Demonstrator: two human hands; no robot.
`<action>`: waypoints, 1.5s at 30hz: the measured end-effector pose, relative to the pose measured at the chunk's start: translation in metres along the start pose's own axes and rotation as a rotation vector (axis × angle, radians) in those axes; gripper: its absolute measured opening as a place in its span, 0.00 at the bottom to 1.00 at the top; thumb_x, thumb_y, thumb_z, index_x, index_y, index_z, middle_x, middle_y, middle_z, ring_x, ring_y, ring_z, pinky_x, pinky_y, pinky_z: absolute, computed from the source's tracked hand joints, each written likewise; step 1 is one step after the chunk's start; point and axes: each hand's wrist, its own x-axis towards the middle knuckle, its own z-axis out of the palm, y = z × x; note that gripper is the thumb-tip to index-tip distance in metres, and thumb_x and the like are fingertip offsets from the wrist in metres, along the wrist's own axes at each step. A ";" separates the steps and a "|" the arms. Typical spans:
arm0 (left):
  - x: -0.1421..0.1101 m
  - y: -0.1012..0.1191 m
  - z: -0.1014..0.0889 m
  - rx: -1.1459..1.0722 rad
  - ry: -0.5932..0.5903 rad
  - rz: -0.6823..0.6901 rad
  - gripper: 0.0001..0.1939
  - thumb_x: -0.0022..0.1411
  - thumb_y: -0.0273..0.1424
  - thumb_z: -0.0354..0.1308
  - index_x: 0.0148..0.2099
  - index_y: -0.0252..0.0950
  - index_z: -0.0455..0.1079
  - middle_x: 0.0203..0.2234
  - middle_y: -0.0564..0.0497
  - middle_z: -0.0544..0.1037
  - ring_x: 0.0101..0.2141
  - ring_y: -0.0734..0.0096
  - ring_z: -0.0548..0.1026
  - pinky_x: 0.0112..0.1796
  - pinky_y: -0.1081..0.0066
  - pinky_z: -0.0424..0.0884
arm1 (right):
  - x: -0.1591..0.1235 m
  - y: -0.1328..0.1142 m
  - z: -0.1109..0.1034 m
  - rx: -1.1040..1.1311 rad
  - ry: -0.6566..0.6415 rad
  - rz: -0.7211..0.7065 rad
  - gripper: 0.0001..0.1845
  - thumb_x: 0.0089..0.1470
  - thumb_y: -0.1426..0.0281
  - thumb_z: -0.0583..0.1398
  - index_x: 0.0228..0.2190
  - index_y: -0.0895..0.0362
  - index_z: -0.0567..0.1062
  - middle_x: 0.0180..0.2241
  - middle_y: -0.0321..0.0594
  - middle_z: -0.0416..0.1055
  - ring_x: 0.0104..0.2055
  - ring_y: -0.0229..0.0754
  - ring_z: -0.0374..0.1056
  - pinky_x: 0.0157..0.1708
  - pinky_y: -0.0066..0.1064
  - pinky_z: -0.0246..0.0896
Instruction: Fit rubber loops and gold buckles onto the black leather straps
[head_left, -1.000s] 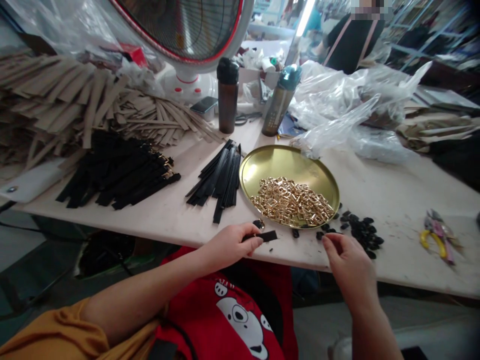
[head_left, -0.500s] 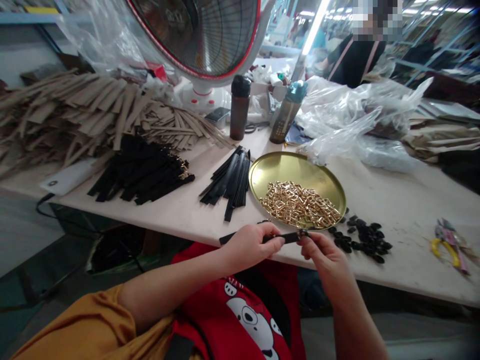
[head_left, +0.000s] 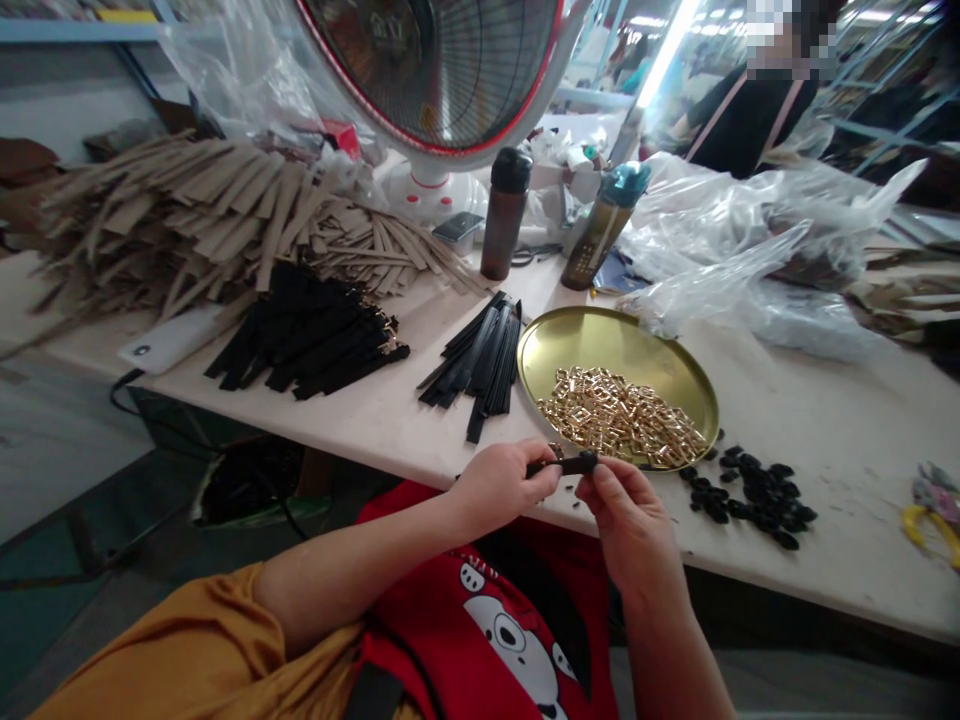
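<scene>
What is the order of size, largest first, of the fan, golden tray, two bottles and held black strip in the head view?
1. Fan, cut by top edge
2. Golden tray
3. Dark-lidded bottle and blue-lidded bottle: too alike to rank
4. Black strip, partly hidden

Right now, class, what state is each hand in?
Left hand: closed, holding a black strip.
Right hand: closed at the strip's end; anything else held there cannot be told.
</scene>
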 end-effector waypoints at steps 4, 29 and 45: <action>0.003 -0.005 0.002 -0.011 -0.037 -0.024 0.11 0.57 0.35 0.48 0.33 0.36 0.69 0.19 0.57 0.67 0.20 0.79 0.62 0.21 0.79 0.54 | 0.008 0.000 -0.001 0.116 -0.044 0.109 0.10 0.39 0.65 0.67 0.26 0.55 0.73 0.23 0.30 0.70 0.23 0.30 0.64 0.26 0.22 0.62; 0.001 -0.012 0.007 -0.214 -0.072 -0.074 0.12 0.58 0.35 0.46 0.35 0.34 0.68 0.19 0.57 0.66 0.21 0.80 0.63 0.22 0.80 0.57 | 0.003 0.009 0.009 0.130 -0.012 0.080 0.09 0.43 0.64 0.64 0.26 0.54 0.72 0.26 0.31 0.68 0.25 0.31 0.62 0.30 0.26 0.60; 0.009 -0.003 -0.004 -0.071 -0.201 0.003 0.11 0.58 0.32 0.47 0.37 0.34 0.69 0.25 0.54 0.73 0.27 0.76 0.68 0.28 0.78 0.61 | 0.004 0.006 0.001 -0.024 -0.148 0.144 0.11 0.41 0.64 0.65 0.29 0.55 0.75 0.26 0.35 0.71 0.24 0.32 0.63 0.28 0.26 0.62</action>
